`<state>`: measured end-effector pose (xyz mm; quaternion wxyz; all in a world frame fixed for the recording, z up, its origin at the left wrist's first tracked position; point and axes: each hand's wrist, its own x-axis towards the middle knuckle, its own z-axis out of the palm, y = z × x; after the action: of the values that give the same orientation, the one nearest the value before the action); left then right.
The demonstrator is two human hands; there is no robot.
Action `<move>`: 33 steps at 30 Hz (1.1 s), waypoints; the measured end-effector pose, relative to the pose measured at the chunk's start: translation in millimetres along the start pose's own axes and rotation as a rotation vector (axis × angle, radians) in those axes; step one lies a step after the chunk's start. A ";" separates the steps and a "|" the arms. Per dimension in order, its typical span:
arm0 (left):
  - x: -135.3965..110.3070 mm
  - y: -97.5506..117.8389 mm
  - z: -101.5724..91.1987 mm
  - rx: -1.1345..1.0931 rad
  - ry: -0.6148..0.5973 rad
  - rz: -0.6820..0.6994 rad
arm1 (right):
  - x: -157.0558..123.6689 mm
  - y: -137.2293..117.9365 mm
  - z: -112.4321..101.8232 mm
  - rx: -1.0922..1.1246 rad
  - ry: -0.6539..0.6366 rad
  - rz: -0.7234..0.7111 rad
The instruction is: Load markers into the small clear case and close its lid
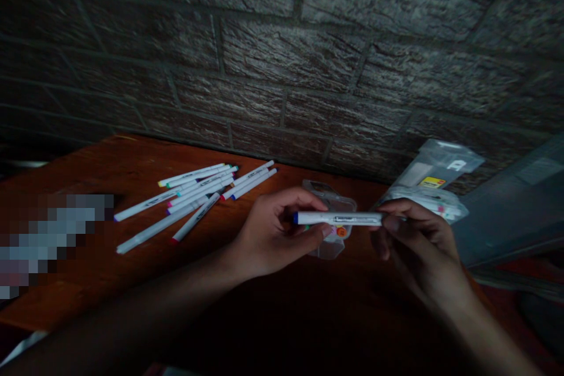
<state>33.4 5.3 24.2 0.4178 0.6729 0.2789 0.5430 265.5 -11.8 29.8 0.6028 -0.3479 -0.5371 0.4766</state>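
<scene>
A white marker (339,219) with a dark blue end is held level between both hands above the table. My left hand (275,229) pinches it near the blue end, thumb below and fingers behind. At the other end, the fingertips of my right hand (418,229) are closed on it and hide that tip. Beneath the marker, partly covered by it and my left hand, lies a small clear plastic case (332,248) with coloured round pieces inside. Left of my hands, several white markers (198,188) with differently coloured ends lie in a loose pile.
The wooden table (88,182) runs along a rough block wall (291,59). At the right stands a clear plastic container (449,164) with a yellow label, beside a bag (453,205) of pens. A large grey translucent panel (515,205) rises at the right edge.
</scene>
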 end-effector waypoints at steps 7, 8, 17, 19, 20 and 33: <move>1.4 1.3 1.3 -0.052 0.009 -0.004 | -0.3 -2.5 0.8 0.031 0.031 0.030; 1.5 1.2 1.3 -0.057 0.008 -0.004 | -0.3 -2.8 0.8 0.032 0.030 0.027; -0.6 -4.0 -0.8 -0.084 0.000 0.021 | -1.5 -2.0 -0.4 -0.024 0.002 -0.019; -0.3 -4.6 -2.3 -0.089 -0.002 0.003 | -2.3 -1.0 -2.0 -0.064 -0.008 -0.040; 0.1 -4.8 -3.0 -0.097 -0.005 -0.005 | -2.8 -0.5 -3.1 -0.087 -0.014 -0.051; 4.7 -1.1 -4.2 -0.068 -0.044 -0.059 | -9.3 3.6 -11.9 -0.347 -0.089 -0.201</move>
<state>30.6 10.8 25.8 0.4624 0.6617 0.2707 0.5245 276.7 -18.4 21.4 0.5540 -0.3697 -0.6692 0.3295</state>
